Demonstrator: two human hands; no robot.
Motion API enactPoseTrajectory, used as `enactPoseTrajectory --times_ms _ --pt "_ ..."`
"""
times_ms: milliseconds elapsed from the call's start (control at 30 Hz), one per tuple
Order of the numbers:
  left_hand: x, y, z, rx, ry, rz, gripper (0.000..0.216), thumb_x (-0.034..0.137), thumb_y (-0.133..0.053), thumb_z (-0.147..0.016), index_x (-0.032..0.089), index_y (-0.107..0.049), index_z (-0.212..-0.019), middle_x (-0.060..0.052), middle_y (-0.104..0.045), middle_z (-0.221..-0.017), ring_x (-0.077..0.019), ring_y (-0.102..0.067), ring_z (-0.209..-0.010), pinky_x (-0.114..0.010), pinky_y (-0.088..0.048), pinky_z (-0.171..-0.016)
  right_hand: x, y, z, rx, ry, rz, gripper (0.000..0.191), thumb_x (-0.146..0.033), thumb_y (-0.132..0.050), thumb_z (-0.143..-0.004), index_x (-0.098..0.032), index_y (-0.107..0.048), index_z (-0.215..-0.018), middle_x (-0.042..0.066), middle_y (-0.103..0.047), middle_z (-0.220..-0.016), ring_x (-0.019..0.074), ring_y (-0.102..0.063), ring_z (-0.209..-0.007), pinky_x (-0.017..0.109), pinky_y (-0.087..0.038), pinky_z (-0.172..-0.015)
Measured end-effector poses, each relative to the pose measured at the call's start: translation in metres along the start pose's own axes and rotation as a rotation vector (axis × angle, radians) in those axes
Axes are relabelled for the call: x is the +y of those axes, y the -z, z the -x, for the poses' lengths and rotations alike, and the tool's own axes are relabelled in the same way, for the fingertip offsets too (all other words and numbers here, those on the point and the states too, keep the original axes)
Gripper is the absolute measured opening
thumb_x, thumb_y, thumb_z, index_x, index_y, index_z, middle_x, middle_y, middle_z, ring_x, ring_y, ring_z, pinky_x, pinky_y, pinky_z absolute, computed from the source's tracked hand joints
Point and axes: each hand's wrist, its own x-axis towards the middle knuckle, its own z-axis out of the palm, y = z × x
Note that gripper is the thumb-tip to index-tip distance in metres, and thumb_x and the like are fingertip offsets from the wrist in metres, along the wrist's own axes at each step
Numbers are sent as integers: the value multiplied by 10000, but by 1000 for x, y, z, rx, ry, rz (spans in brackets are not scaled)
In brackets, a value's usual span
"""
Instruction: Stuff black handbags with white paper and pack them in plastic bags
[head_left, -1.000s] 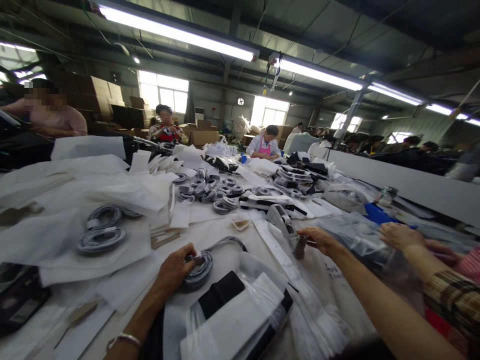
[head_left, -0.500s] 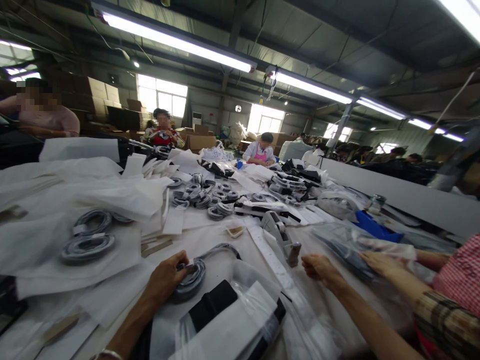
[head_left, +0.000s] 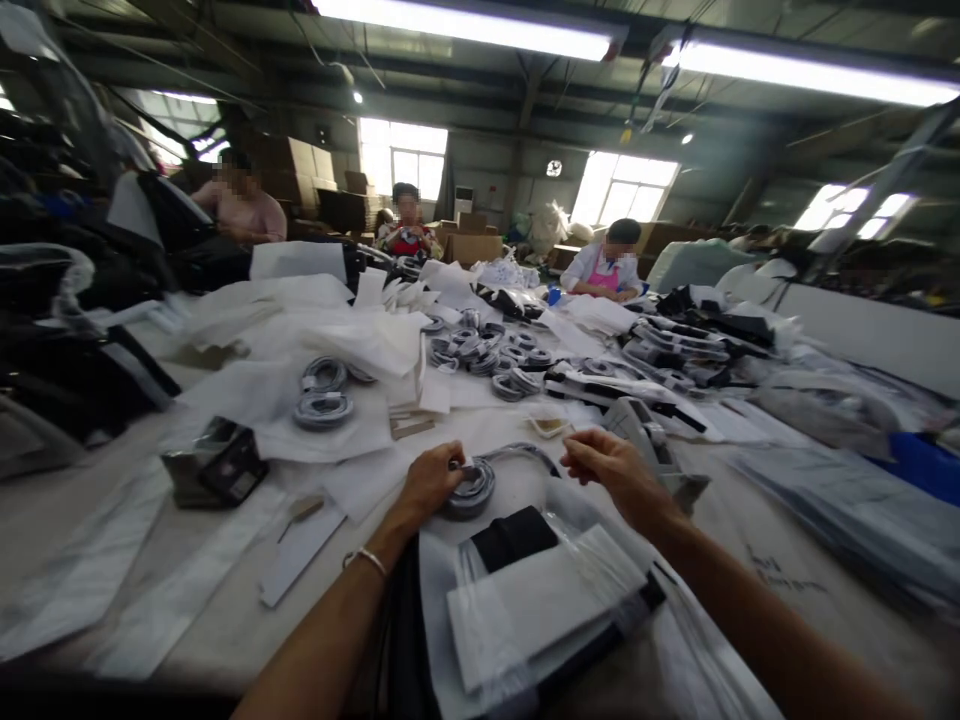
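Note:
My left hand (head_left: 433,482) is closed on the near side of a coiled grey cord (head_left: 474,492), its thumb and fingers at the coil's edge. A loose length of the cord arcs away to the right. My right hand (head_left: 611,468) hovers to the right of that length, fingertips pinched together; anything between them is too small to make out. Behind the right hand stands a grey tape dispenser (head_left: 643,432). Below both hands lies a clear-wrapped packet (head_left: 547,605) with a white sheet and black material, resting on pale sheeting.
More grey coils (head_left: 322,405) lie on white sheets at left, and several are heaped further back. A dark box-shaped object (head_left: 215,462) sits at left. Plastic bags (head_left: 840,510) and a blue item (head_left: 926,465) are at right. Several people work beyond the table.
My right hand has moved from beside the tape dispenser towards the coil. My view has turned left, and the co-worker's hands at the right are out of sight. My left hand stays on the coil.

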Motion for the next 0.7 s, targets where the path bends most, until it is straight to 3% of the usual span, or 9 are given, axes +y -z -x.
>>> enactPoseTrajectory --times_ms 67,133,233,300,500,700 --pt "-2 -2 0 10 18 -3 56 282 -648 -806 233 -632 -826 14 -693 -809 -166 -619 -777 -243 -389 -687 -8 -50 -10 -164 -26 -17 310 -433 -742 -723 -174 -628 -848 36 -730 -726 128 -628 -590 233 -451 -529" --pt "-3 -4 1 25 23 1 45 271 -649 -801 232 -636 -819 16 -696 -811 -163 -619 -767 -244 -384 -672 -8 -89 -19 -238 -66 -10 235 -331 -713 -741 -181 -591 -874 24 -726 -699 121 -616 -549 222 -423 -491" --pt "-4 -6 1 46 23 11 48 274 -647 -800 228 -640 -810 11 -698 -790 -167 -621 -753 -247 -375 -648 2 -121 -32 -265 -109 12 306 -206 -684 -720 -196 -539 -989 -9 -710 -640 133 -614 -520 222 -412 -471" --pt "-6 -8 0 54 22 18 64 289 -644 -805 225 -640 -802 8 -696 -772 -169 -622 -738 -251 -367 -631 10 -129 -36 -268 -122 29 334 -171 -671 -712 -215 -512 -1003 -21 -706 -627 141 -623 -525 228 -424 -479" --pt "-9 -11 -2 49 32 28 47 226 -646 -779 228 -655 -825 3 -709 -799 -169 -635 -761 -248 -375 -640 32 -128 -39 -254 -189 142 208 -182 -667 -723 -251 -479 -781 -19 -704 -608 159 -642 -535 227 -399 -435" --pt "-8 -12 -2 54 61 18 86 205 -647 -760 237 -672 -837 11 -713 -809 -169 -640 -775 -243 -389 -663 38 -130 -46 -267 -257 303 174 -153 -670 -731 -212 -507 -739 -19 -700 -572 123 -620 -473 177 -296 -372"
